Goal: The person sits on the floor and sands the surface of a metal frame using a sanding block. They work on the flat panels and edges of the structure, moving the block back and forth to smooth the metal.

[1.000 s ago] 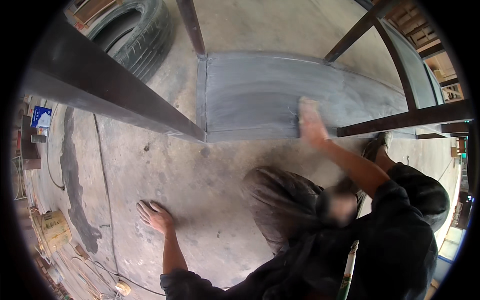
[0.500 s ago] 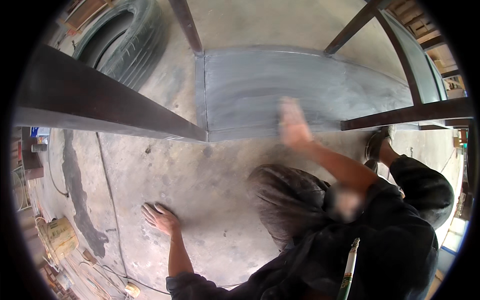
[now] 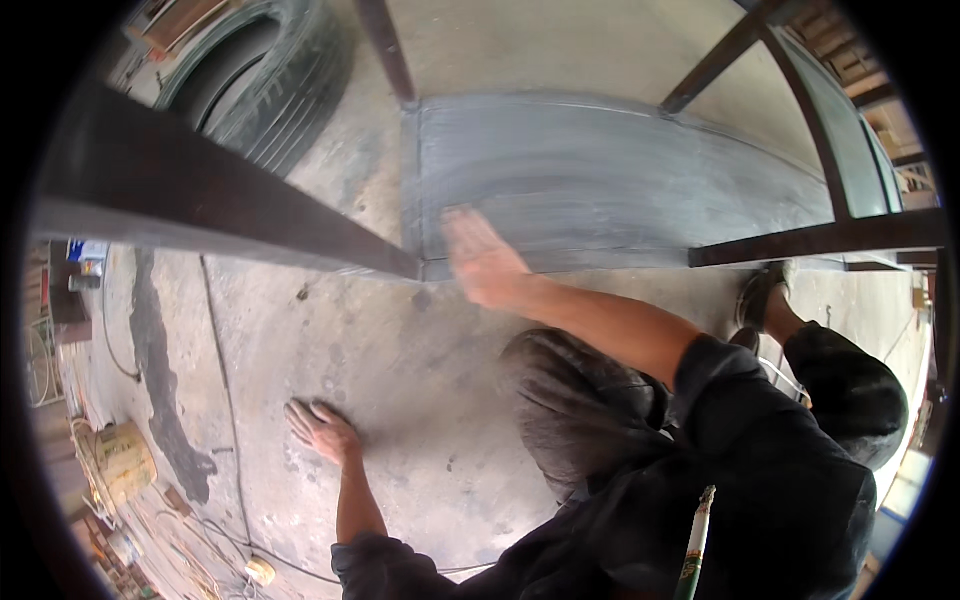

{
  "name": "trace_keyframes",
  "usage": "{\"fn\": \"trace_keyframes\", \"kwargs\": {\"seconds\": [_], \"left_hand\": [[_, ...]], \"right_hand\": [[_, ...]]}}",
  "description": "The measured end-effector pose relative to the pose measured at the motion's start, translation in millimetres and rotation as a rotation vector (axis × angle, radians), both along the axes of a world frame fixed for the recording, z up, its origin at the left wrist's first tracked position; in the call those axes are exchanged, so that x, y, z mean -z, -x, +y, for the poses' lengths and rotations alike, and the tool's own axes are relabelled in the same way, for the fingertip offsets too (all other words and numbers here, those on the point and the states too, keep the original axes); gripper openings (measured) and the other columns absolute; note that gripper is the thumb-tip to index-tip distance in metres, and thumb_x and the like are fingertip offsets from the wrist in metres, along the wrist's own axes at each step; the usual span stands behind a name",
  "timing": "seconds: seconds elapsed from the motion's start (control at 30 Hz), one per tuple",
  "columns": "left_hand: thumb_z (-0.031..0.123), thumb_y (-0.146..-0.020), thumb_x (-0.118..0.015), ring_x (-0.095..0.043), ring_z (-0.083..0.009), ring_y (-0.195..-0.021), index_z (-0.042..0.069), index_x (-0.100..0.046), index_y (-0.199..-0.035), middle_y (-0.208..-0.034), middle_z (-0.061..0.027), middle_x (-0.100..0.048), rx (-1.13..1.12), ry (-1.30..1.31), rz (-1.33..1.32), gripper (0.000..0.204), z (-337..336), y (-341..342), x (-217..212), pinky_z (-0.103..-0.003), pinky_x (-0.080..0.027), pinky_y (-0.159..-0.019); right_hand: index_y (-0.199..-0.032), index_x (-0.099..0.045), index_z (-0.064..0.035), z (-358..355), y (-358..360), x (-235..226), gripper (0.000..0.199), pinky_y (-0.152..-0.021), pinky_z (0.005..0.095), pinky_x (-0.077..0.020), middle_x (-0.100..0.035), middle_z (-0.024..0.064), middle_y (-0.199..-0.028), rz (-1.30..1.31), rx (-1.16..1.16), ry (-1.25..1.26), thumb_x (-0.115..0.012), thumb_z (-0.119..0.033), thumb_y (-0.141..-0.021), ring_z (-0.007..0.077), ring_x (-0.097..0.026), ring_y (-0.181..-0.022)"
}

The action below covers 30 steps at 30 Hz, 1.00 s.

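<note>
My left hand [image 3: 323, 431] rests on the concrete floor [image 3: 400, 370] with its fingers spread, holding nothing. Across the near left part of a grey, dusty panel [image 3: 570, 165] reaches my right hand [image 3: 483, 258]. Its fingers are stretched out flat and slightly blurred; whether anything thin lies under the palm is hidden. The panel is the low board of a dark framed piece with posts. One thick dark post [image 3: 230, 190] rises at the panel's near left corner, left of my right hand. Pale streaks and dust mark the panel's surface.
A large tyre [image 3: 290, 90] lies beyond the left post. A dark rail [image 3: 820, 238] borders the panel at right. Cables [image 3: 222, 370] and a worn bucket [image 3: 122, 465] are at left. A cigarette [image 3: 697, 540] juts in at the bottom, below my bent knee [image 3: 575, 400].
My right hand has swept left along the panel, from its middle to near the left post, the arm stretching after it. My left hand stays on the floor. The view has shifted slightly.
</note>
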State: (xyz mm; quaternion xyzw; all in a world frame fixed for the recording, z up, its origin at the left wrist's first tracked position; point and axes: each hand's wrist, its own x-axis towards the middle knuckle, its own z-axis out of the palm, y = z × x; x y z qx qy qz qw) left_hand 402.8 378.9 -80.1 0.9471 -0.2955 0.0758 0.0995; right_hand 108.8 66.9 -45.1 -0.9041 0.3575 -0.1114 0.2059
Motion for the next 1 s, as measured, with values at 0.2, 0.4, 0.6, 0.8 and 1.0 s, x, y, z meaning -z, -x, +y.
{"fn": "trace_keyframes", "kwargs": {"seconds": [0.2,0.4,0.6,0.8,1.0], "left_hand": [[0.043,-0.106,-0.033,-0.027,-0.0309,-0.148,0.003,-0.036,-0.152,-0.158,-0.0161,-0.035,-0.032,-0.031,0.005,0.061,17,-4,-5,-0.047,-0.018,-0.121],[0.044,-0.106,-0.033,-0.027,-0.0308,-0.148,0.003,-0.038,-0.151,-0.158,-0.0162,-0.034,-0.036,-0.044,0.005,0.061,12,-5,-3,-0.047,-0.018,-0.121],[0.044,-0.107,-0.032,-0.029,-0.0308,-0.147,0.002,-0.038,-0.151,-0.157,-0.0174,-0.035,-0.053,-0.045,0.002,0.061,29,-10,-13,-0.046,-0.019,-0.121],[0.043,-0.107,-0.033,-0.028,-0.0303,-0.148,0.003,-0.035,-0.152,-0.158,-0.0157,-0.034,-0.043,-0.088,0.004,0.061,13,0,-7,-0.047,-0.019,-0.121],[0.042,-0.107,-0.033,-0.027,-0.0314,-0.148,0.002,-0.036,-0.151,-0.158,-0.0153,-0.034,-0.065,-0.062,0.005,0.060,24,-3,-16,-0.046,-0.019,-0.121]], "right_hand": [[-0.150,-0.023,0.0130,-7,188,-30,0.062,-0.125,0.0484,-0.0117,-0.022,0.0300,-0.158,0.309,0.259,0.140,-0.041,-0.016,-0.098,0.0418,-0.016,-0.150],[-0.150,-0.024,0.0123,-3,94,-9,0.061,-0.125,0.0475,-0.0163,-0.026,0.0300,-0.157,0.589,0.242,0.303,-0.038,-0.017,-0.099,0.0429,-0.022,-0.148],[-0.145,-0.037,0.0121,-44,110,-42,0.057,-0.123,0.0457,-0.0208,-0.035,0.0274,-0.153,0.632,0.106,0.332,-0.044,-0.017,-0.096,0.0396,-0.029,-0.145],[-0.139,-0.044,0.0115,-108,178,-4,0.053,-0.122,0.0470,-0.0211,-0.039,0.0272,-0.151,0.417,0.778,0.293,-0.041,-0.021,-0.097,0.0407,-0.031,-0.144],[-0.143,-0.040,0.0106,-133,85,-16,0.057,-0.123,0.0450,-0.0193,-0.035,0.0260,-0.154,0.319,-0.007,0.432,-0.041,-0.021,-0.096,0.0402,-0.027,-0.146]]}}
